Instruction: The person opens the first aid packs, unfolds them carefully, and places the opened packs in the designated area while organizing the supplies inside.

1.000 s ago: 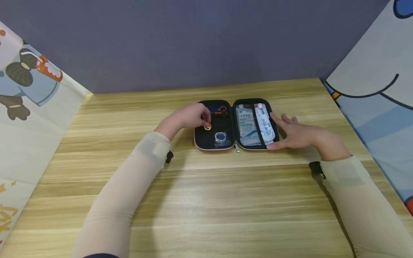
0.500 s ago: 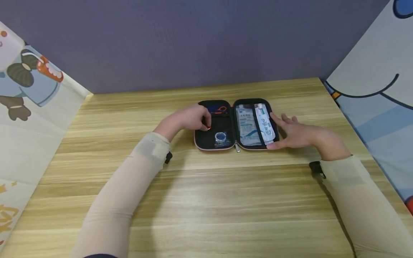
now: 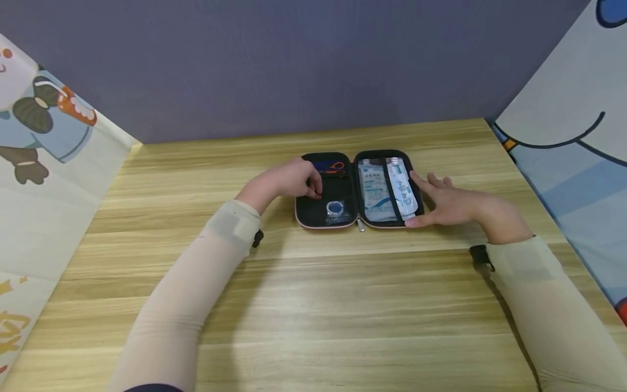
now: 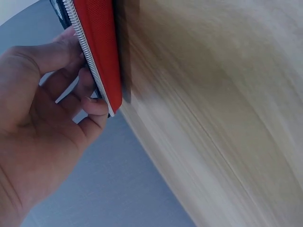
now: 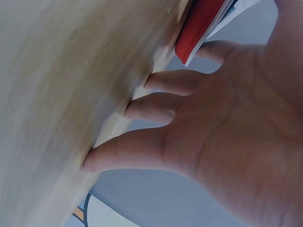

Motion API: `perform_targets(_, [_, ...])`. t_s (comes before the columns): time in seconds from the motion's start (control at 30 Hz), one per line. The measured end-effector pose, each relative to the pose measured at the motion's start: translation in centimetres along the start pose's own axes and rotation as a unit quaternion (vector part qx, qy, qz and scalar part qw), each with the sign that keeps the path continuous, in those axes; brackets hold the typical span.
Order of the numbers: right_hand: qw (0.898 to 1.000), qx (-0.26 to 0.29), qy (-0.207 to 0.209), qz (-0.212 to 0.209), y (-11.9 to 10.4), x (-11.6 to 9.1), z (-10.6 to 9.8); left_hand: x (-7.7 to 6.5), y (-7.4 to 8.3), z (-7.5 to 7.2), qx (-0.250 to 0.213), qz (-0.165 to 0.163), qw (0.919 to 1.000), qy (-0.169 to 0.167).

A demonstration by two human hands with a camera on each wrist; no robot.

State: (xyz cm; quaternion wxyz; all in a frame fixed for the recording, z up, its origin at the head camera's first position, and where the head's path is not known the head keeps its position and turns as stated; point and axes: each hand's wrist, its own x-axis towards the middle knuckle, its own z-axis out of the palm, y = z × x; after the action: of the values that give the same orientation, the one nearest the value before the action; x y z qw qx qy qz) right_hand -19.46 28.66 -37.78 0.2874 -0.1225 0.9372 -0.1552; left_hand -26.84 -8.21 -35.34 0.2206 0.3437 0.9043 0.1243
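A black-lined zip case (image 3: 309, 216) with a red outside lies unfolded at the back of the table. My left hand (image 3: 293, 178) reaches over its left half, fingers curled down. At its fingertips it pinches a small round orange-gold thing (image 3: 319, 196), now mostly hidden; its kind cannot be told. My right hand (image 3: 453, 206) lies at the case's right edge, fingers spread; in the right wrist view fingertips touch the tabletop. A blue-and-white roll in clear wrap (image 3: 335, 208) lies in the left half. Orange-handled scissors (image 3: 338, 165) sit in the upper pocket.
Packets (image 3: 376, 190) and a white printed packet (image 3: 403, 188) are held under a black strap in the case's right half. A zip pull (image 3: 361, 224) hangs at the front of the hinge. A grey-blue panel (image 3: 313, 65) stands behind the wooden table (image 3: 313, 305).
The round orange-gold thing was plainly visible at the left fingertips and is now almost covered. The left hand has dipped slightly lower in the case. My right hand has stayed put.
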Motion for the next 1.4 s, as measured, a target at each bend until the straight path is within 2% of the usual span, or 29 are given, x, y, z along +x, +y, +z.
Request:
perform_targets(0.27, [1.0,-0.004,0.001,0.005,0.0,-0.1,-0.1,0.0,0.5,-0.3,-0.029,-0.005,0.9987,-0.042])
perform_targets(0.6, [1.0,-0.005,0.004,0.002,-0.1,0.0,0.0,-0.2,0.5,0.1,-0.11,-0.029,0.9895,-0.088])
perform_targets(0.77, [1.0,-0.006,0.004,0.0,0.0,0.1,0.0,-0.4,0.4,0.2,-0.125,-0.03,0.9881,-0.085])
perform_targets(1.0, [1.0,-0.002,0.005,-0.002,-0.2,0.0,0.2,-0.8,0.3,0.6,-0.115,-0.03,0.9896,-0.081])
perform_targets(1.27, [1.0,0.009,0.003,-0.027,-1.6,0.1,0.5,-1.6,0.0,0.7,-0.095,-0.028,0.9923,-0.075])
perform_targets(1.4, [1.0,0.008,0.001,-0.02,-2.0,0.1,0.6,-2.0,-0.3,0.8,-0.105,-0.032,0.9912,-0.074])
